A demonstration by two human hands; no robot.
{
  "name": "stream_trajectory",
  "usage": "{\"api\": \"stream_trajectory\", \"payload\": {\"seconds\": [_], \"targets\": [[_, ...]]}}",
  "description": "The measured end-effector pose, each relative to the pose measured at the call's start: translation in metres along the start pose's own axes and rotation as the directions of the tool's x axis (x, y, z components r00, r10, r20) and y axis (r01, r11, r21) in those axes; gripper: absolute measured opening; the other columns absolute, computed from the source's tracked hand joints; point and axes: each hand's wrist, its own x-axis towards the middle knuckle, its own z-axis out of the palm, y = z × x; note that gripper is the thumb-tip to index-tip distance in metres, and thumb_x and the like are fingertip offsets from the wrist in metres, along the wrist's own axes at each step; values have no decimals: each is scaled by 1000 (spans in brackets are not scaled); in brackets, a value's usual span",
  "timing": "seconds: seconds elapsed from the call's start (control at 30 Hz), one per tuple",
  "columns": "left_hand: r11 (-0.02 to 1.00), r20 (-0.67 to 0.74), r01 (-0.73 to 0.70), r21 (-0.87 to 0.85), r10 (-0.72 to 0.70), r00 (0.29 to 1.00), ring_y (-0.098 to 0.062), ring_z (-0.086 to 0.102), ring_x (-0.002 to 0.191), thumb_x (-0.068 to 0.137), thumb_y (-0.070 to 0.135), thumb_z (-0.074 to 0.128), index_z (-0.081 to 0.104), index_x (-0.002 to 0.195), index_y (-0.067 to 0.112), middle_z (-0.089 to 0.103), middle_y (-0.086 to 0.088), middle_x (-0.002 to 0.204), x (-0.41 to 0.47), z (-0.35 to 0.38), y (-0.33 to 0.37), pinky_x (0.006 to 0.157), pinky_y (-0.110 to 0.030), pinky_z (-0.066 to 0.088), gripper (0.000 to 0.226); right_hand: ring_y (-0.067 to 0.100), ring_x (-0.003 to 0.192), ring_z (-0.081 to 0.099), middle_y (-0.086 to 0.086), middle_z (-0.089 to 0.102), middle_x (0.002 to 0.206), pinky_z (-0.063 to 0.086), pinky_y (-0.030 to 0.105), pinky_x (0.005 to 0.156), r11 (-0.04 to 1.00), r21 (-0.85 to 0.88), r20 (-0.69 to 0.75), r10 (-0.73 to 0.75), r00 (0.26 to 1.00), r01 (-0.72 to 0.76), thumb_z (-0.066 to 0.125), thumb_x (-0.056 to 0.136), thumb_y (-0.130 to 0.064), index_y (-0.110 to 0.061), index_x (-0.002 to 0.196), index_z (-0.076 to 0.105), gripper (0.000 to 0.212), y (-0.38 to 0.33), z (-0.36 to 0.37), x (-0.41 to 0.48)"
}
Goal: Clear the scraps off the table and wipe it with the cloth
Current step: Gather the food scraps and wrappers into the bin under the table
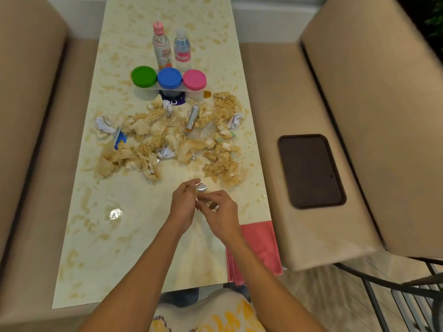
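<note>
1. Cream patterned table [134, 236] between beige sofas [299, 97]; scraps [167, 137] heaped mid-table.
2. Just short of the heap, left hand [182, 207] and right hand [221, 215] meet, fingers curled, both pinching one silvery wrapper [201, 188].
3. The pink cloth [259, 248] lies at the near right corner.

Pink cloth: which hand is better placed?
Right hand: the pink cloth lies on the table at its near right edge, beside that forearm. It and the left hand pinch a silvery scrap.
</note>
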Motion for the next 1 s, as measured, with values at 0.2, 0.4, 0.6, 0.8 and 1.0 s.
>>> {"api": "stream_trajectory", "payload": {"seconds": [0.2, 0.4, 0.6, 0.8, 1.0], "targets": [[999, -20, 25, -25, -25, 999, -29, 69, 101, 110, 11, 48, 76, 106, 16, 73, -15, 118, 6, -6, 3, 87, -43, 52, 28, 7, 86, 66, -5, 62, 111, 54, 19, 75, 985, 92, -163, 162, 973, -148, 73, 95, -20, -27, 125, 68, 31, 5, -8, -2], [998, -48, 3, 59, 0, 999, -27, 71, 105, 107, 12, 50, 76, 106, 14, 75, -11, 114, 7, -2, 2, 91, -40, 56, 27, 12, 85, 74, -3, 77, 98, 59, 24, 83, 978, 138, -79, 167, 983, -155, 75, 91, -10, -16, 107, 79, 17, -1, -6, 4], [996, -38, 69, 51, -67, 997, -21, 73, 81, 108, 21, 50, 76, 102, 5, 77, -12, 98, 3, 10, -2, 74, -33, 56, 31, 7, 106, 69, -3, 74, 118, 51, 13, 94, 990, 91, 20, 110, 994, -112, 60, 93, 4, -17, 120, 78, 38, -16, 2, 2], [998, -132, 59, 27, -55, 990, -26, 68, 77, 104, 37, 63, 69, 85, 6, 70, -10, 80, 13, 7, -6, 81, -43, 58, 37, 3, 101, 71, -6, 78, 110, 55, 16, 89, 988, 95, 161, 103, 981, -120, 49, 89, 9, -25, 121, 78, 55, -17, -4, 0], [997, -165, 61, 56, -51, 985, -25, 56, 62, 106, 37, 60, 68, 82, 5, 67, -13, 75, 16, 4, 3, 59, -35, 46, 41, 5, 94, 70, -11, 77, 98, 54, 20, 87, 990, 98, -61, 104, 993, -97, 53, 90, 8, -20, 101, 79, 40, -9, -32, 26]]}}
